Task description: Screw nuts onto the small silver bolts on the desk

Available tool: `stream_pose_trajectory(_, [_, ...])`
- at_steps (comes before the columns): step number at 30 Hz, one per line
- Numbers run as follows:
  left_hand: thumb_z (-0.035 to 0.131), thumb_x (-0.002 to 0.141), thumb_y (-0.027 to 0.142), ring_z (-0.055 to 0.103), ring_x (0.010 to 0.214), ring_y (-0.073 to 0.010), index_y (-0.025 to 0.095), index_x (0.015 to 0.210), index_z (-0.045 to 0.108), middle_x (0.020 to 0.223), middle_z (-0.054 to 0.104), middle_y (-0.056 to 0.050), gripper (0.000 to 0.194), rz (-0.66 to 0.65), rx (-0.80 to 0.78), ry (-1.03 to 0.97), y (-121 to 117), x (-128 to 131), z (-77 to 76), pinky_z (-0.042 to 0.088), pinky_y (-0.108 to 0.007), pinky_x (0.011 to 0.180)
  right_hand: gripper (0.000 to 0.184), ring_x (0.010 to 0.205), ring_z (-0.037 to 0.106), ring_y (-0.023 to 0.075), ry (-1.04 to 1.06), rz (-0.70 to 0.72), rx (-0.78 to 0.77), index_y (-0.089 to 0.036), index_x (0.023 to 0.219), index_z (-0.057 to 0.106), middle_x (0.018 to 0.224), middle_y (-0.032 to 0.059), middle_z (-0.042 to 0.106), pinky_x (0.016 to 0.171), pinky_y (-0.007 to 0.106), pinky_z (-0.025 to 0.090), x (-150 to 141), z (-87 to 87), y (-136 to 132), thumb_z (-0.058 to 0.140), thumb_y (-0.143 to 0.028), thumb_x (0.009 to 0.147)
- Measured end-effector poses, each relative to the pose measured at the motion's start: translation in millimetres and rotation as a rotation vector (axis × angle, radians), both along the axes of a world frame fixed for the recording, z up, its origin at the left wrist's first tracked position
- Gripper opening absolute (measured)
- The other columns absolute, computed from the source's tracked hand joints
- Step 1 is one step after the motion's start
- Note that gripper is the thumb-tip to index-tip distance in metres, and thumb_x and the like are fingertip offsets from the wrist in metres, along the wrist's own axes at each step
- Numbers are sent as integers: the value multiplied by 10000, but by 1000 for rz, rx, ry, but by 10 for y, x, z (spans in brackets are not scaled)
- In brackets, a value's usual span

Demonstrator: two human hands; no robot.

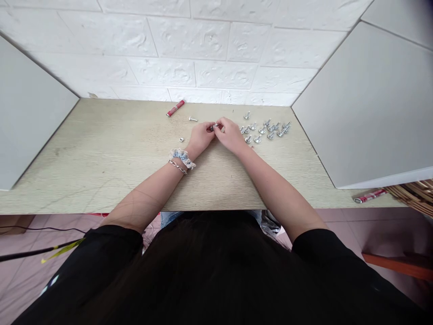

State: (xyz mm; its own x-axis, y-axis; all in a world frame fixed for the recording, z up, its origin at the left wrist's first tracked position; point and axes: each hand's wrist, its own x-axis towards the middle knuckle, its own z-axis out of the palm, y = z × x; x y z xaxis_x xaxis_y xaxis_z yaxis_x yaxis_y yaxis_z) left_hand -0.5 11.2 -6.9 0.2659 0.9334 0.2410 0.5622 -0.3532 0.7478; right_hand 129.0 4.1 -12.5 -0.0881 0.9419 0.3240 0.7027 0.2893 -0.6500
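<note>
My left hand [200, 136], a scrunchie and a chain bracelet on its wrist, is closed in a pinch. It meets my right hand [231, 135] above the middle of the table. Between the fingertips of both hands is a small shiny metal bolt [214, 127], mostly covered by the fingers. A loose bolt [193, 119] lies on its side beyond my left hand, and a nut [181, 140] rests left of that hand. Right of my right hand, several bolts [262, 130] with wide washers or nuts stand on their heads or lean in a loose group.
A red tube [175, 108] lies near the white brick wall [216, 72]. Pale panels [30, 117] bound the wooden table [135, 171] on both sides. Another red tube [370, 196] lies by a wicker basket [414, 195] at the right front corner.
</note>
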Motion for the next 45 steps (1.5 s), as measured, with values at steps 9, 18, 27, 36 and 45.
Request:
stream_pose_trajectory(9, [516, 801, 184, 539, 708, -141, 121, 939, 727, 784, 691, -44, 261, 2, -5, -10, -5, -2, 1, 392, -254, 674, 90, 814, 530, 193, -2, 5, -46, -213, 909, 510, 885, 41, 608, 764, 333, 404, -6, 31, -28, 445, -237, 852])
stream_pose_trajectory(18, [510, 825, 235, 511, 680, -138, 118, 806, 699, 713, 659, -39, 223, 33, 10, 14, 7, 10, -12, 383, -254, 649, 212, 771, 516, 186, 6, -37, -45, -220, 769, 449, 809, 34, 583, 727, 327, 388, -7, 38, -35, 402, -364, 918])
stream_pose_trajectory(27, [477, 812, 208, 509, 684, -140, 126, 782, 692, 713, 657, -40, 232, -4, 12, 6, -3, -1, -11, 381, -256, 652, 221, 775, 512, 190, -25, -30, -57, -221, 704, 422, 798, 38, 586, 717, 326, 382, -4, 38, -32, 436, -348, 884])
stream_pose_trajectory(36, [489, 771, 185, 529, 697, -142, 136, 855, 706, 750, 673, -26, 238, -24, 15, 12, -16, 2, 8, 387, -257, 673, 54, 800, 527, 192, -27, -18, -56, -221, 803, 478, 838, 32, 597, 743, 328, 390, -2, 22, -33, 452, -257, 835])
stream_pose_trajectory(45, [500, 780, 180, 553, 734, -155, 136, 886, 716, 785, 696, -32, 245, 1, -1, 21, -18, 4, 0, 407, -261, 706, 64, 812, 535, 197, -17, -26, -63, -225, 859, 508, 847, 29, 603, 766, 337, 406, -10, 46, -57, 470, -273, 838])
